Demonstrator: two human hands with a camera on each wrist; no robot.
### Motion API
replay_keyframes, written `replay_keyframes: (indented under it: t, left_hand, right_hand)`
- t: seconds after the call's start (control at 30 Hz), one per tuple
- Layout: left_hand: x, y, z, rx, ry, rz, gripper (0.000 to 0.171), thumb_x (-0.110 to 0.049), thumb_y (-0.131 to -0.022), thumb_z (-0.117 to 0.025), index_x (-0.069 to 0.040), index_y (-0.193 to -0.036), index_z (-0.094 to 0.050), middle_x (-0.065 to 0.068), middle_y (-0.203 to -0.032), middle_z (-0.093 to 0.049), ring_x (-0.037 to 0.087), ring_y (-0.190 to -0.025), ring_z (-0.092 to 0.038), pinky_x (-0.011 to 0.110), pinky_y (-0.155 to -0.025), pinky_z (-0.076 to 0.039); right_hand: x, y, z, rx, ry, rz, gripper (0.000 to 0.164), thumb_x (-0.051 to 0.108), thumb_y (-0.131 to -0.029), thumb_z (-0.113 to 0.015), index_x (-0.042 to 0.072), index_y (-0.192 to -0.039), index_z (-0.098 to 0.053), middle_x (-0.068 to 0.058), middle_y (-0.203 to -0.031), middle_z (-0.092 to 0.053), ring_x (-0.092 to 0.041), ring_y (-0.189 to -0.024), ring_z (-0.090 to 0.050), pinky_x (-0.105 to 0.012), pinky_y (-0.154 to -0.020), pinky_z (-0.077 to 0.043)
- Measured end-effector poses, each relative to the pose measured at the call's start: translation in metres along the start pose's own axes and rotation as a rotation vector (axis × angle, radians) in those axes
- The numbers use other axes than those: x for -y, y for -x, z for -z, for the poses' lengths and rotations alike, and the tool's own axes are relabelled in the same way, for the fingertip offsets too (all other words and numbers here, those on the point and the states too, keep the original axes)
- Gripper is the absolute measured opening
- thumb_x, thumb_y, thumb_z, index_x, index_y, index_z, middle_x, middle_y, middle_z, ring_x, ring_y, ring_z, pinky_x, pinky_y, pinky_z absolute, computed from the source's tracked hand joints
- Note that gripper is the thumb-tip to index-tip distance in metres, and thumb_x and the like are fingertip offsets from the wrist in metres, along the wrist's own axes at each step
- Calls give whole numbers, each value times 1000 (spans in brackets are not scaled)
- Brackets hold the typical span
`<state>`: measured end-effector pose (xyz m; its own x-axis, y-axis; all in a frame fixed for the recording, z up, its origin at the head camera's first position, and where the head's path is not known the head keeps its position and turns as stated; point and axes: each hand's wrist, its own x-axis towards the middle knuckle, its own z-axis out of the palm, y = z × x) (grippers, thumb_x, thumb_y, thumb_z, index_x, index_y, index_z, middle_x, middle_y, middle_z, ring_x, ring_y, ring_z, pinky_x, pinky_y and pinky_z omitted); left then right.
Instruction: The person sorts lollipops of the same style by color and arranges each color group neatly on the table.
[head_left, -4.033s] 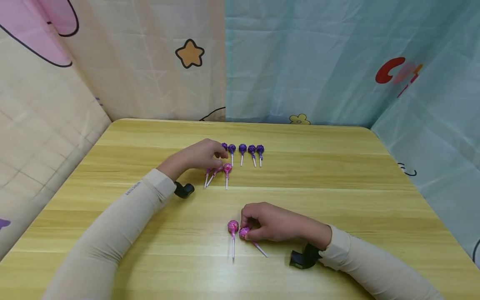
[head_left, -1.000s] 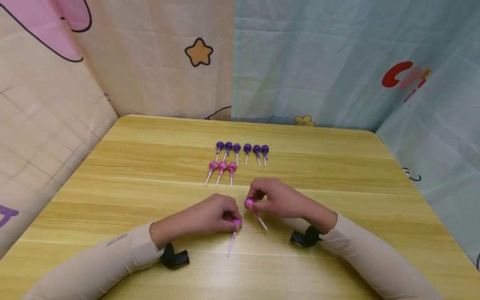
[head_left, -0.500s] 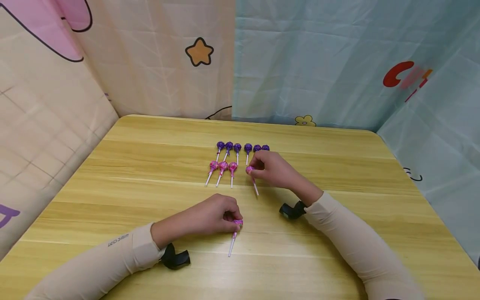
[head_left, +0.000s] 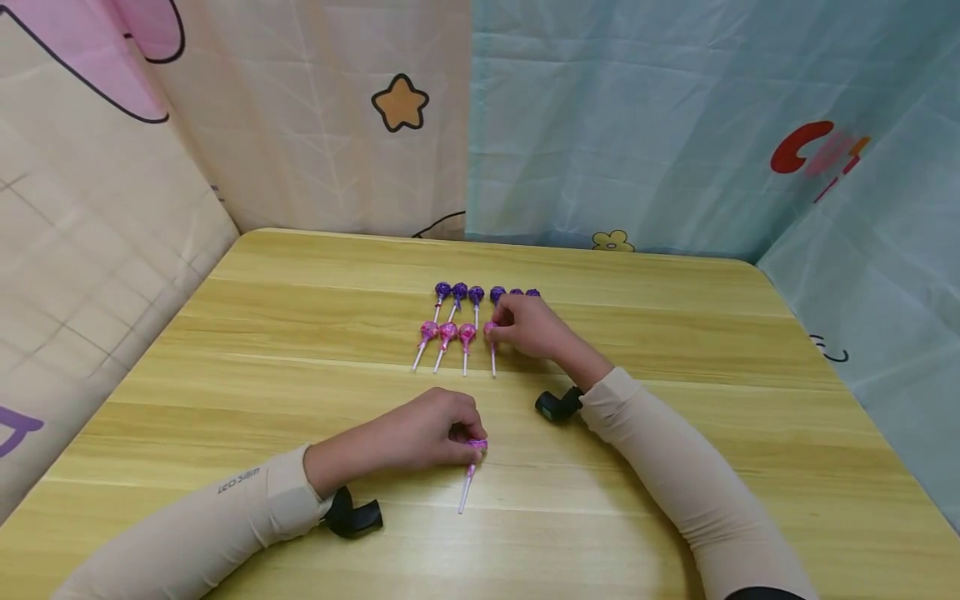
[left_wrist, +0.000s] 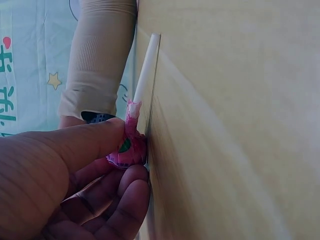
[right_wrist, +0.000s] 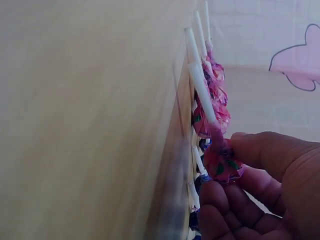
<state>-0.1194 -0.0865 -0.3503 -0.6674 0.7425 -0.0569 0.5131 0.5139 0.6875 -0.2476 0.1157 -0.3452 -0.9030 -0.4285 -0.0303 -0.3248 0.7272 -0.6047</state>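
Observation:
My left hand (head_left: 431, 429) pinches the wrapped head of a pink lollipop (left_wrist: 131, 150) low over the near middle of the table, its white stick pointing back toward me. Farther out, my right hand (head_left: 534, 327) holds another pink lollipop (right_wrist: 222, 162) by its head, at the right end of a row of three pink lollipops (head_left: 447, 333). Behind that row lie several purple lollipops (head_left: 459, 292), side by side with sticks toward me. The right hand partly hides the rightmost purple ones.
The light wooden table (head_left: 300, 333) fills the space below both arms. Printed curtains (head_left: 600, 125) hang behind it and along both sides. A black wrist mount (head_left: 352, 512) sits under the left wrist, another black mount (head_left: 558, 404) under the right.
My right hand has carried its pink lollipop away from me to the right end of the pink row. The left hand came back from that row earlier and took the remaining near pink lollipop.

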Motion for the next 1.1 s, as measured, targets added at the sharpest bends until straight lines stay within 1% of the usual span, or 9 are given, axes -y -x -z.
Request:
replay_keyframes:
  t: [0.2, 0.33, 0.67, 0.93, 1.1]
  left_hand:
    - [1, 0, 0, -2, -11, -12, 5, -17, -91, -74, -12, -92, -75, -13, -83, -59, 4, -76, -55, 23, -69, -50]
    - [1, 0, 0, -1, -10, -9, 4, -16, -90, -75, -13, -93, -75, -13, -84, -59, 4, -76, -55, 24, -69, -50]
    - [0, 0, 0, -7, -6, -17, 5, -17, -90, -75, -12, -91, -75, -13, -84, -59, 4, -75, -55, 23, -68, -50]
    - [-1, 0, -1, -5, -13, -5, 4, -17, -90, -75, -13, -91, -74, -13, -83, -59, 4, -75, -55, 24, -68, -49]
    - [-1, 0, -1, -11, -14, -8, 6, -17, -90, -75, -11, -90, -75, -13, -82, -59, 3, -75, -55, 23, -68, -49]
  right_hand:
    - [0, -4, -5, 2, 25, -33, 18, 25, -91, -74, 12, -91, -63, -3, -87, -63, -20, -77, -53, -31, -62, -45]
    - [-1, -6, -7, 4, 45, -47, 18, 26, -91, -74, 12, -91, -62, -4, -87, -62, -20, -78, -54, -31, -63, -45]
    - [1, -7, -10, 7, 82, -46, 17, 24, -92, -73, 11, -95, -62, -4, -87, -63, -20, -78, -55, -30, -65, -46]
    - [3, -3, -9, 7, 81, -35, 19, 25, -91, -74, 11, -98, -63, -3, -90, -63, -20, -81, -55, -30, -69, -47]
    - [4, -2, -8, 13, 72, -37, 18, 24, -91, -74, 11, -98, -63, -3, -93, -64, -19, -83, -56, -31, -72, -48]
